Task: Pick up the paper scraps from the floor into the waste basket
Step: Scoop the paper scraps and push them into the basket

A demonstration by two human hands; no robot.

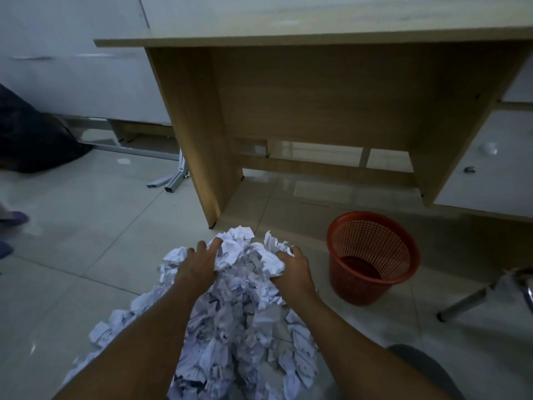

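Note:
A big heap of crumpled white paper scraps [242,321] lies on the tiled floor in front of me. My left hand [199,262] presses into the left side of the heap's far end, fingers curled into the scraps. My right hand [292,268] clutches a wad of scraps on the right side. Both hands squeeze the same top bundle from opposite sides. An orange mesh waste basket [372,256] stands upright on the floor to the right of my right hand, and looks empty.
A wooden desk [288,39] stands just beyond the heap, its side panel [196,131] close to the scraps. White drawers [490,171] are at right. A chair leg [470,298] is near the basket. A dark bag [34,134] and someone's shoes [11,219] are at left.

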